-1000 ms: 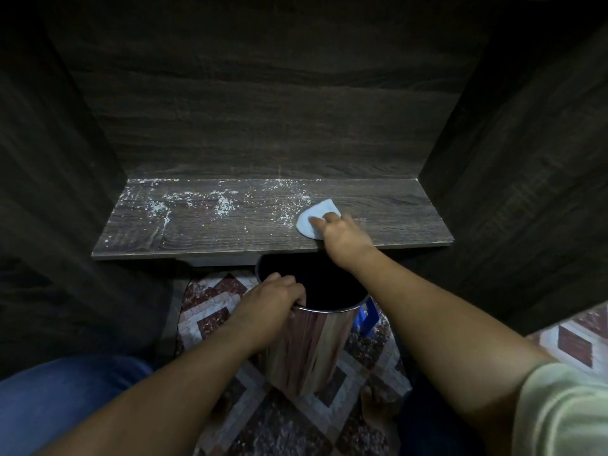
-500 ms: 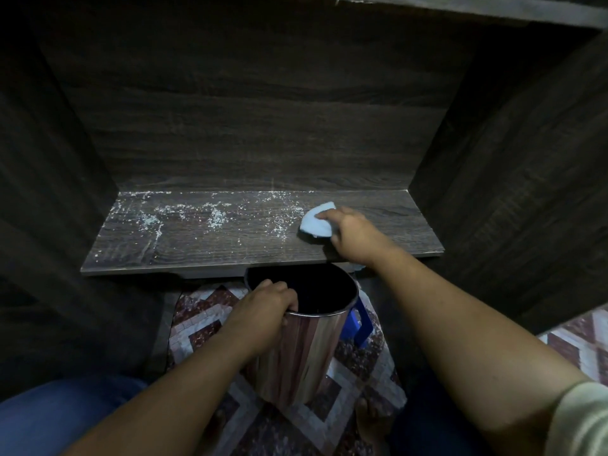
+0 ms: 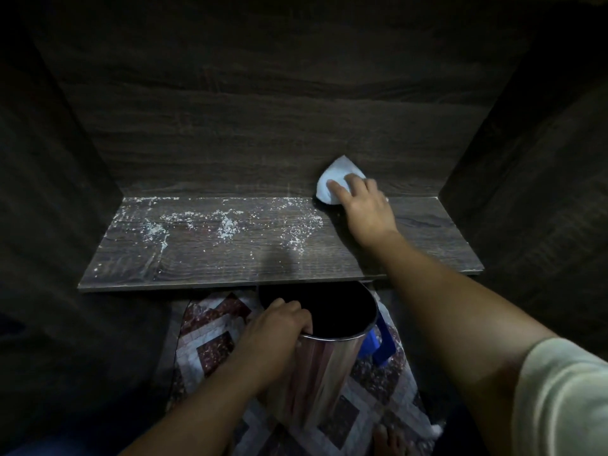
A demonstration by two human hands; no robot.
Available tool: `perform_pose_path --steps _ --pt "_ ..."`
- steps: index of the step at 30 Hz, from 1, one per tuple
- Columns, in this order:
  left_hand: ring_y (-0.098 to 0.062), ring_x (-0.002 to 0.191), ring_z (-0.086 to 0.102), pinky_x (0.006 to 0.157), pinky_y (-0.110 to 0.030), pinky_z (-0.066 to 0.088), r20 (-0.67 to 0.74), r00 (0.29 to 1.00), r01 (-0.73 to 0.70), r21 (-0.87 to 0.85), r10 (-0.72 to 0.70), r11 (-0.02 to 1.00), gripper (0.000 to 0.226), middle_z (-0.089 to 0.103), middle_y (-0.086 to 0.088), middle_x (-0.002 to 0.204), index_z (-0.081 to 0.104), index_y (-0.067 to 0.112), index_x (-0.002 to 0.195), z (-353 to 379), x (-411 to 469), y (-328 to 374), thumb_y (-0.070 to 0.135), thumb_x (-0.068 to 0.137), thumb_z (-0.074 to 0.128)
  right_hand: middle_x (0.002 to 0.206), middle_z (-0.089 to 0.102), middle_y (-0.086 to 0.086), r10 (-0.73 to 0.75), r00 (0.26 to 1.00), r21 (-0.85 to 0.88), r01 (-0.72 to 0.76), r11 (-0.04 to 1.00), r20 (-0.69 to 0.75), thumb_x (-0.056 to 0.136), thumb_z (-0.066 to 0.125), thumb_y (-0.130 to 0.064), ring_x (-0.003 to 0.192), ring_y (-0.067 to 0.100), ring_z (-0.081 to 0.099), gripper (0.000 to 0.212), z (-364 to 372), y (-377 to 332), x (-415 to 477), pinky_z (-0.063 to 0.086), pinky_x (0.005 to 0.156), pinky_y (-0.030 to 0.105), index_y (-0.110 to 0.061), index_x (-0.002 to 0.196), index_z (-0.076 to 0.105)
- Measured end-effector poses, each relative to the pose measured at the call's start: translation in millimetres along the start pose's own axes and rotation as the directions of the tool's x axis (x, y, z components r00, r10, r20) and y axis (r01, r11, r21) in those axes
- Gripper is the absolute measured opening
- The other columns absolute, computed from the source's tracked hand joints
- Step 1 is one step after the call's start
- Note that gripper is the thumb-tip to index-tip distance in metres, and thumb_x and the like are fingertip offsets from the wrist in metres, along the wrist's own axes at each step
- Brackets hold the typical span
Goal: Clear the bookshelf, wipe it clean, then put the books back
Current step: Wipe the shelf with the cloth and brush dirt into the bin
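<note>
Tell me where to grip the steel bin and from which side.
Grip the steel bin at its open rim, from above on the left, as the left hand does now: fingers hook over the edge. The smooth, tilted wall offers little purchase, and the shelf crowds the far side.

Bare forearms; R arm w/ short pale cream sleeve (image 3: 559, 399); blue trousers lower left.
</note>
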State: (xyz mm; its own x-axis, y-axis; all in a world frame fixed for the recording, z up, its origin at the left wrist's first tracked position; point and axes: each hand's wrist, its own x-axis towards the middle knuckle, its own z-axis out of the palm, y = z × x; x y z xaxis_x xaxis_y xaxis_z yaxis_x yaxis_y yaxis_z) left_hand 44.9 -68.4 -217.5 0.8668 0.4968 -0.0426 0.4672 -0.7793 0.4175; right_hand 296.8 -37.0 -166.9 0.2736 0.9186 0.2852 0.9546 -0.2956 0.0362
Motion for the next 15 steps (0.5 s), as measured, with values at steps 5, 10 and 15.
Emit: perform_pose_path --steps 5,10,15 --pt "-0.008 0.098 0.04 0.076 -0.025 0.04 -0.014 1.0 -0.024 -0.026 0.024 0.999 0.02 0.051 0.01 0.1 0.058 0.027 0.099 0 3 3 0.013 0.085 0.056 0.148 0.029 0.013 -0.065 0.989 -0.047 0.072 0.996 0.135 0.098 0.042 -0.01 0.132 0.034 0.03 0.051 14 1 25 0.042 0.098 0.048 -0.025 0.146 0.036" --pt "-0.009 0.099 0.042 0.077 -0.025 0.039 -0.014 0.999 -0.033 -0.032 0.033 0.999 0.02 0.053 0.009 0.101 0.058 0.026 0.1 0 1 3 0.014 0.085 0.057 0.154 0.027 0.007 -0.063 0.937 0.162 0.008 0.987 0.342 0.094 0.043 -0.001 0.138 0.031 0.03 0.063 29 10 33 0.031 0.111 0.04 -0.035 0.147 0.035" --pt "-0.01 0.099 0.042 0.079 -0.031 0.044 -0.006 1.0 -0.015 -0.033 0.015 0.999 0.022 0.053 0.01 0.1 0.059 0.024 0.1 2 -1 2 0.01 0.083 0.059 0.153 0.031 0.012 -0.05 0.904 0.145 -0.013 0.989 0.425 0.089 0.048 0.002 0.137 0.033 0.032 0.069 19 4 34 0.029 0.112 0.039 -0.033 0.147 0.035"
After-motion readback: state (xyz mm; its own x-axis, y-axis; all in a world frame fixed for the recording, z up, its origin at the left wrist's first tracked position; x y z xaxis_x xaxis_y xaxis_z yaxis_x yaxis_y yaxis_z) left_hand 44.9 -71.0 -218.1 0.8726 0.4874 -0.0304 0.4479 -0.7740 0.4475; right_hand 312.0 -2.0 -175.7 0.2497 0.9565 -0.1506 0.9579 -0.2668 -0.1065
